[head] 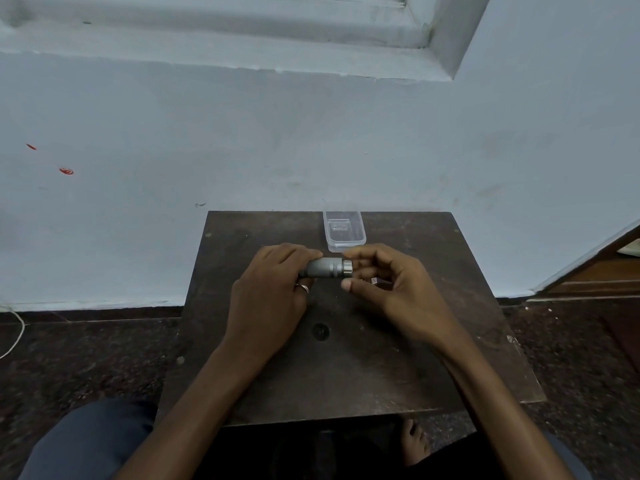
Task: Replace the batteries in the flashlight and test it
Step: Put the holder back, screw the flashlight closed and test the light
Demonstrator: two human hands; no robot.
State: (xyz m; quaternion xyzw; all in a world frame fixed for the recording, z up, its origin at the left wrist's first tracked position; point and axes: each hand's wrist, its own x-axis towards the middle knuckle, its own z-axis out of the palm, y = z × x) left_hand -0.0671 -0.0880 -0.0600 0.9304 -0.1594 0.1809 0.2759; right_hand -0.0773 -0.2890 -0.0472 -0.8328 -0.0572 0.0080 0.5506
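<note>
Wall (311,133) of pale blue fills the far half of our view and meets a dark speckled floor (86,341). A dark wooden table (346,382) stands with its far edge at the wall. We work over its far half, well apart from the left, right and near edges. Our left hand (266,289) grips the grey flashlight (323,268) round its body, level above the tabletop, silver end to the right. Our right hand (391,285) curls at that silver end; whether its fingertips touch it, we cannot tell. A clear plastic container (346,247) sits at the far edge, just beyond the flashlight, with only its moulded base showing inside. A small dark disc (320,330) lies on the near side of the hands.
</note>
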